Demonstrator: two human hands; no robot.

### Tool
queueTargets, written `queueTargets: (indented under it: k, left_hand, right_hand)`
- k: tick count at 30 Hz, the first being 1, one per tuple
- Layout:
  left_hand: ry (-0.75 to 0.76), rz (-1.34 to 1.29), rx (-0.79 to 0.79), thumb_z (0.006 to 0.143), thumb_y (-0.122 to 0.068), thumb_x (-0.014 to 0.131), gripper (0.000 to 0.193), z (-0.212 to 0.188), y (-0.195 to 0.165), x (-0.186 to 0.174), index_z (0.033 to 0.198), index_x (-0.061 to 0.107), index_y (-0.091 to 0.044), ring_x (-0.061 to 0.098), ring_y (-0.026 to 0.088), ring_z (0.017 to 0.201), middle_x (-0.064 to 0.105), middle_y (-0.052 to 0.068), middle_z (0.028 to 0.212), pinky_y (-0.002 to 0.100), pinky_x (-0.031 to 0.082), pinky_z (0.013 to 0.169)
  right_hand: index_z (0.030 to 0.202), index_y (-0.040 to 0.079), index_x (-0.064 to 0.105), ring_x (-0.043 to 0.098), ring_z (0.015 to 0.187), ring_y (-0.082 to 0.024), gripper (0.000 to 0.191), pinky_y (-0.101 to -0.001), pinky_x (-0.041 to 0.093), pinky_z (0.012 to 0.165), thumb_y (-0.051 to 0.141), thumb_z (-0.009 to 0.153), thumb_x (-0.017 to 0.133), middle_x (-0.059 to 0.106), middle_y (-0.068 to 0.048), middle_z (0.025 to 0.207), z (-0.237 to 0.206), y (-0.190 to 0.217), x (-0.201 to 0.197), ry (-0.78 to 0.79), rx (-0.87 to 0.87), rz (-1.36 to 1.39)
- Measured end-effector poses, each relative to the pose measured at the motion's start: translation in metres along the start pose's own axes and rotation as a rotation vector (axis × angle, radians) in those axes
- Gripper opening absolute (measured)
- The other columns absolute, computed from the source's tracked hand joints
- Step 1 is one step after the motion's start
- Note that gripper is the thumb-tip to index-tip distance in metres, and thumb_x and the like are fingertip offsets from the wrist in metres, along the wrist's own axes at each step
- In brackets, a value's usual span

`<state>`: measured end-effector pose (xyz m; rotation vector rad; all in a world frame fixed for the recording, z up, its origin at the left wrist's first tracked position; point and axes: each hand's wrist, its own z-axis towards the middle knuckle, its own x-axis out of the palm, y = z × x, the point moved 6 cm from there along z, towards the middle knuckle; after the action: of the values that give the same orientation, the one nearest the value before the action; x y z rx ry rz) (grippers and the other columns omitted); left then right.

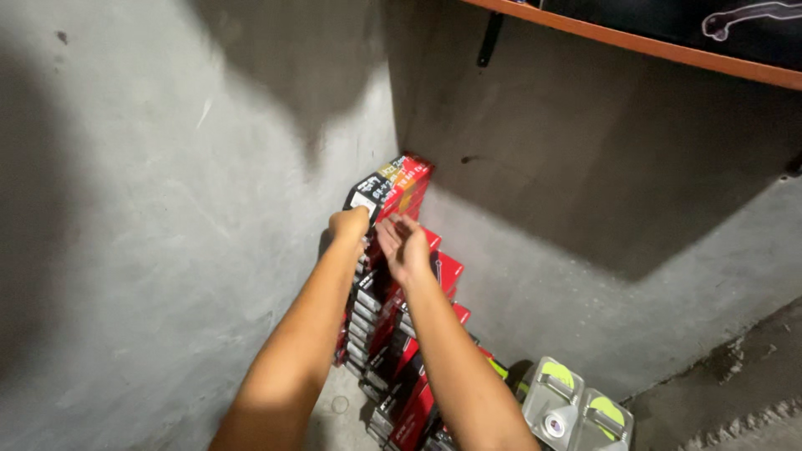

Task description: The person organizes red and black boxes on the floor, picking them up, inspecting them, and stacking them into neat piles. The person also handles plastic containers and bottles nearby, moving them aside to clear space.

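Red-and-black cardboard boxes (393, 276) stand stacked in leaning columns in the corner where two grey concrete walls (167, 209) meet, the pile rising from the floor to about the height of the person's hands. At the very top sits a tilted top box (391, 185), red and orange with a black end bearing a white label, its back resting against the corner. The left hand (349, 225) is curled against the black end of that top box, fingers bent round its lower edge as if gripping it, though the fingertips are hidden behind the hand. The right hand (403, 244) is just beside the left, palm turned up and fingers loosely spread, holding nothing; whether it touches the stack beneath cannot be told. Both forearms reach up from the bottom of the view. Low on the right, near the foot of the pile, two grey plastic jugs (576, 409) with yellow-green caps stand side by side. An orange wooden shelf (635, 40) runs overhead along the right wall
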<state>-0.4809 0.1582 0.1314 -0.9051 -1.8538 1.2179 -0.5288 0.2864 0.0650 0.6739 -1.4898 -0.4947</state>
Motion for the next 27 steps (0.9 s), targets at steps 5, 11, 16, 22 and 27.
queueTargets:
  k: [5, 11, 16, 22, 27]
  left_hand:
    - [0.137, -0.148, -0.031, 0.087, -0.018, 0.056, 0.022, 0.004, -0.008, 0.023, 0.093, 0.071, -0.003, 0.059, 0.024, 0.058, 0.067, 0.011, 0.075, 0.040, 0.037, 0.042]
    - [0.103, -0.371, -0.060, 0.085, -0.004, 0.062, 0.014, 0.004, 0.003, 0.016, 0.097, 0.067, 0.001, 0.067, 0.023, 0.064, 0.068, 0.013, 0.086, 0.035, 0.055, 0.052]
    - [0.120, -0.307, -0.021, 0.082, 0.002, 0.070, 0.015, 0.018, 0.019, 0.008, 0.097, 0.067, 0.004, 0.073, 0.027, 0.070, 0.070, 0.016, 0.091, 0.035, 0.062, 0.059]
    - [0.106, -0.293, -0.040, 0.083, -0.004, 0.071, 0.006, 0.047, 0.031, 0.010, 0.088, 0.071, -0.001, 0.069, 0.020, 0.065, 0.071, 0.013, 0.083, 0.033, 0.046, 0.049]
    - [0.065, 0.095, 0.267, 0.083, -0.008, 0.072, 0.006, 0.053, 0.025, 0.000, 0.084, 0.073, -0.002, 0.059, 0.020, 0.058, 0.070, 0.012, 0.076, 0.035, 0.042, 0.046]
  right_hand:
    - [0.143, 0.003, 0.056, 0.060, 0.129, -0.021, 0.052, -0.0332, 0.045, 0.105, 0.032, 0.099, 0.052, 0.061, -0.010, 0.143, -0.006, 0.003, -0.002, 0.052, -0.079, -0.313]
    - [0.142, 0.004, 0.058, 0.059, 0.126, -0.029, 0.056, -0.0403, 0.048, 0.104, 0.025, 0.091, 0.066, 0.061, -0.016, 0.140, -0.026, 0.015, 0.002, 0.015, -0.343, -0.672]
    - [0.139, 0.005, 0.058, 0.050, 0.133, -0.042, 0.070, -0.0490, 0.042, 0.110, 0.015, 0.073, 0.080, 0.054, -0.025, 0.145, -0.055, 0.042, 0.041, 0.035, -1.255, -1.573]
    - [0.136, 0.008, 0.062, 0.047, 0.141, -0.039, 0.062, -0.0462, 0.037, 0.121, 0.020, 0.079, 0.083, 0.057, -0.016, 0.145, -0.018, 0.035, 0.038, 0.218, -1.125, -1.590]
    - [0.138, 0.009, 0.062, 0.045, 0.143, -0.037, 0.061, -0.0451, 0.037, 0.120, 0.014, 0.080, 0.081, 0.057, -0.014, 0.147, -0.013, 0.027, 0.025, 0.250, -1.118, -1.545]
